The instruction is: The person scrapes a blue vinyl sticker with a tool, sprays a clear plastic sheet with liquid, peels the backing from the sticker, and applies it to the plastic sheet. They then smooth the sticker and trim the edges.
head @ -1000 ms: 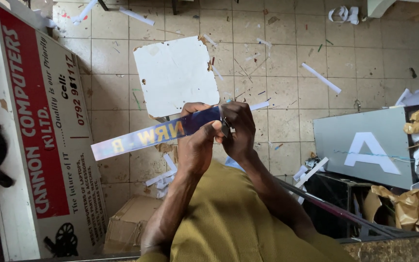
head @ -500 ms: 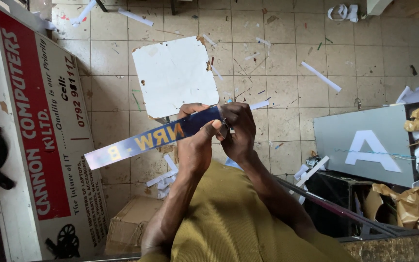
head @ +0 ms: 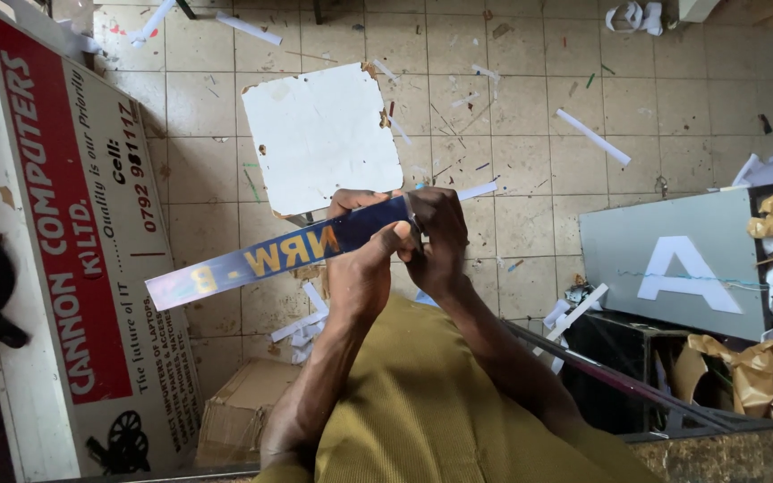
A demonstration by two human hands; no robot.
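My left hand (head: 361, 268) grips a long narrow blue strip (head: 252, 259) with yellow letters, which slants down to the left over the tiled floor. My right hand (head: 436, 241) pinches the strip's right end, with a small thin metal tool that looks like a blade between its fingers at the strip's edge. Both forearms reach up from my olive-yellow clothing (head: 440, 402). The strip's right end is hidden under my fingers.
A white square board (head: 319, 134) lies on the floor beyond my hands. A large white and red signboard (head: 73, 241) leans at the left. A grey panel with a white letter (head: 682, 264) sits at the right beside crumpled brown paper (head: 767, 376). A cardboard box (head: 234, 416) and paper scraps lie below.
The strip's left end has dipped slightly lower. My hands stay in place on its right end.
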